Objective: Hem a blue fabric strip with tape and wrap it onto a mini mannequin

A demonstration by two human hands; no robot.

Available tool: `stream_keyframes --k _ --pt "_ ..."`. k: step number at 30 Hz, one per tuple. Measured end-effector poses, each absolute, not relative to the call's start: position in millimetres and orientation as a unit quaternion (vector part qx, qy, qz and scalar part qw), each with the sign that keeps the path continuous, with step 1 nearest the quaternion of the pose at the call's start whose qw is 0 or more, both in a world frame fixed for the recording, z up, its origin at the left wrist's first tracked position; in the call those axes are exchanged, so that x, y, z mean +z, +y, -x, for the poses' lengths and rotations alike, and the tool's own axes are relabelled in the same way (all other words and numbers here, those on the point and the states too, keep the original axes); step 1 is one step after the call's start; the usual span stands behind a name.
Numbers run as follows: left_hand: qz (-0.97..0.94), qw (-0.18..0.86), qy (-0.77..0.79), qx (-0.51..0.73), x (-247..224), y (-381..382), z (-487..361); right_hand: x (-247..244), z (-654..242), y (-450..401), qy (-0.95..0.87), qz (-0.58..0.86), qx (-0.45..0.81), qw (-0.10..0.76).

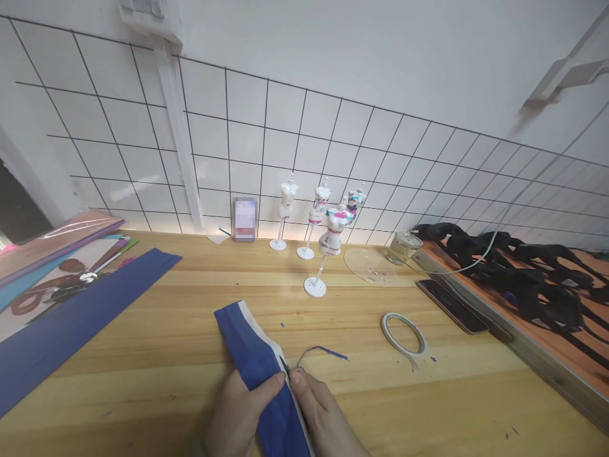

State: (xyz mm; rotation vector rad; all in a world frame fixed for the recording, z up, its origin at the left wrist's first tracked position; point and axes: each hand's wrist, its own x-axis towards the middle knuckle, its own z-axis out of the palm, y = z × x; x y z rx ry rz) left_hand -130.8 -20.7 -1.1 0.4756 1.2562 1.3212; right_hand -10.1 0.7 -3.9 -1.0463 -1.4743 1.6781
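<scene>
A long blue strip of paper or fabric (252,349) lies lengthwise before me, a white band (259,330) running along its right edge. My left hand (235,406) grips the strip from the left, thumb pressed on top near that edge. With thumb and fingers pinched together, my right hand (318,406) holds the white-banded edge just beside the left thumb. A small dark sliver (284,364) shows between the thumbs; I cannot tell what it is. From near my right fingertips, a thin curled blue offcut (333,352) trails onto the wooden table.
Several small white dress-form stands (315,287) stand toward the wall. On the right are a tape roll (404,334), a phone (451,306), a glass jar (403,247) and black straps (537,273). At left lie a blue sheet (95,317) and brown-handled scissors (42,292).
</scene>
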Motion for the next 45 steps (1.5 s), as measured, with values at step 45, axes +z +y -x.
stream_keyframes --k 45 --pt "-0.181 0.582 0.542 0.578 1.2 -19.9 128.8 -0.8 10.1 0.6 -0.539 0.388 0.67 0.332"
